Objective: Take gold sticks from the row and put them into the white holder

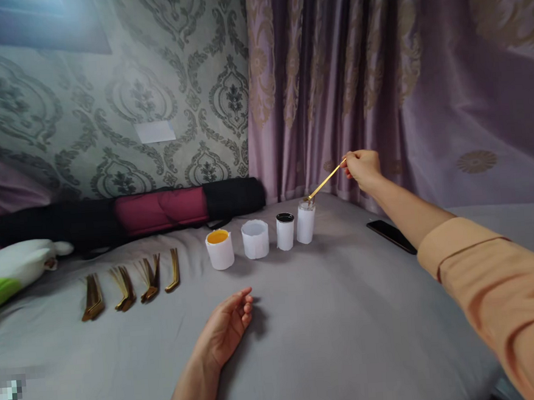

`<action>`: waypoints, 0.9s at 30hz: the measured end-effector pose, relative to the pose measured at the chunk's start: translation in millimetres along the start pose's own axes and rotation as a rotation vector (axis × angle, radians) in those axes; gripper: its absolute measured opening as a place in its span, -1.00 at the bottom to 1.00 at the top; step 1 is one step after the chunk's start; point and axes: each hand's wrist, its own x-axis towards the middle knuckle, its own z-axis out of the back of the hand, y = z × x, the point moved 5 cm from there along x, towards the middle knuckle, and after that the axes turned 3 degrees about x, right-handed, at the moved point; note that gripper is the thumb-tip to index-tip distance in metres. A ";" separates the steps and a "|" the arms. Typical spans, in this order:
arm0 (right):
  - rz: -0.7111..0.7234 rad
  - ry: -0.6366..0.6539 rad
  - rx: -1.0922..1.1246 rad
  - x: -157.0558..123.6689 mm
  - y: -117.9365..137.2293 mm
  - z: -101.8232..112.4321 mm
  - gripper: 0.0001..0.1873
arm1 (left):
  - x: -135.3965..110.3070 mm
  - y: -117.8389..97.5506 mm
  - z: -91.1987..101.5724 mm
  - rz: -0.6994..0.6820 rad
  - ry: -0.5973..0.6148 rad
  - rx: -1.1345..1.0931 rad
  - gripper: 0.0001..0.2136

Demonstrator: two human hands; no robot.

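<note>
My right hand (362, 168) pinches the end of a long, thin gold-coloured utensil (325, 181). Its far end is at the mouth of a tall, white-wrapped jar (306, 224); whether it is a spoon or a fork cannot be made out. Left of that jar stand a white-wrapped container with a black rim (285, 234), a wide white container (256, 242) and a white container with a yellow-orange inside (220, 255). My left hand (230, 324) rests palm up on the grey sheet (313, 331), in front of the containers, fingers loosely bent and holding nothing.
Several bundles of gold-coloured utensils (124, 290) lie in a row at left. Behind them is a long black and maroon bag (160, 210) against the wall. A white and green plush (18, 271) lies far left. A dark phone (391, 236) lies near the purple curtain (453, 114).
</note>
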 end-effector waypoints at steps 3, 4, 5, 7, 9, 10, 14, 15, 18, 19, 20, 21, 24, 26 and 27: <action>0.015 -0.007 -0.067 3.3 -2.1 -3.4 -0.78 | 1.1 0.3 0.6 0.000 0.003 0.003 -0.81; 0.019 -0.010 -0.085 4.2 -2.7 -4.3 -0.78 | 1.2 0.2 0.4 -0.002 0.004 0.004 -0.81; 0.024 -0.011 -0.101 5.0 -3.1 -5.1 -0.77 | 1.3 -0.1 0.0 -0.004 0.005 0.004 -0.81; 0.028 -0.007 -0.122 6.4 -3.7 -7.0 -0.77 | 1.0 -0.4 -0.8 -0.007 0.004 0.004 -0.81; 0.024 0.001 -0.138 7.8 -4.4 -9.2 -0.77 | 0.6 -0.6 -1.4 -0.007 0.003 0.002 -0.82; 0.023 0.004 -0.145 8.6 -4.7 -10.4 -0.76 | 0.5 -0.6 -1.6 -0.006 0.004 0.000 -0.82; 0.023 0.009 -0.165 11.7 -6.1 -15.4 -0.75 | 0.8 -0.4 -1.1 -0.005 0.006 -0.005 -0.82; 0.024 0.011 -0.167 12.5 -6.5 -16.6 -0.75 | 0.9 -0.3 -0.9 -0.004 0.007 -0.005 -0.82; 0.030 0.020 -0.177 14.3 -8.0 -20.1 -0.74 | 0.6 -0.2 -0.4 -0.003 0.005 -0.005 -0.81; 0.031 0.025 -0.186 14.8 -8.7 -21.2 -0.74 | 0.4 -0.2 -0.4 -0.002 0.002 -0.006 -0.81; 0.031 0.031 -0.199 15.1 -9.5 -22.4 -0.73 | 0.1 -0.1 -0.5 0.001 0.000 -0.006 -0.81; 0.032 0.041 -0.214 15.3 -10.4 -23.7 -0.73 | 0.0 -0.1 -0.7 0.003 -0.003 -0.006 -0.81; 0.045 0.081 -0.267 14.5 -12.2 -27.9 -0.71 | 0.3 -0.2 -1.3 0.004 -0.004 -0.005 -0.82; 0.082 0.110 -0.307 12.5 -11.5 -30.7 -0.69 | 1.1 -0.3 -1.2 0.001 -0.001 -0.004 -0.81; 0.104 0.132 -0.335 11.1 -10.7 -32.5 -0.67 | 1.4 -0.3 -0.8 0.000 0.000 -0.004 -0.81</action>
